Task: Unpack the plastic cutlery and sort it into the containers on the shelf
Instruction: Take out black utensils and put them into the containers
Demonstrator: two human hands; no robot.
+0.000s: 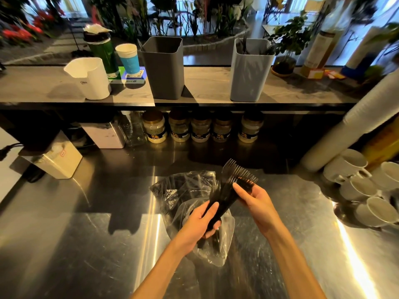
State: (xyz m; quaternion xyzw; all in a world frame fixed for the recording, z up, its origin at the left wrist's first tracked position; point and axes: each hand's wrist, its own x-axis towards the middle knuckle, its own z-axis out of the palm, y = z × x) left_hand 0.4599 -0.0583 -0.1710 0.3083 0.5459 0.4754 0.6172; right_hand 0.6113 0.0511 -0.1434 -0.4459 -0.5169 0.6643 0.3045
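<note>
Black plastic forks (232,186), a light, slick bundle that looks prone to fanning: left hand (199,221) grips the handles, right hand (255,200) holds it near the tines, above the clear bag (172,190). Best held mid-handle, squeezed evenly.

Both bare forearms reach forward from the bottom edge and converge toward the middle. The left hand (199,221) is turned palm inward, its fingers curled round the lower end of a bundle of black forks (228,190), thumb on top. The right hand (255,200) meets the bundle higher up from the right, fingers wrapped behind it and thumb stretched along its near side.
</note>
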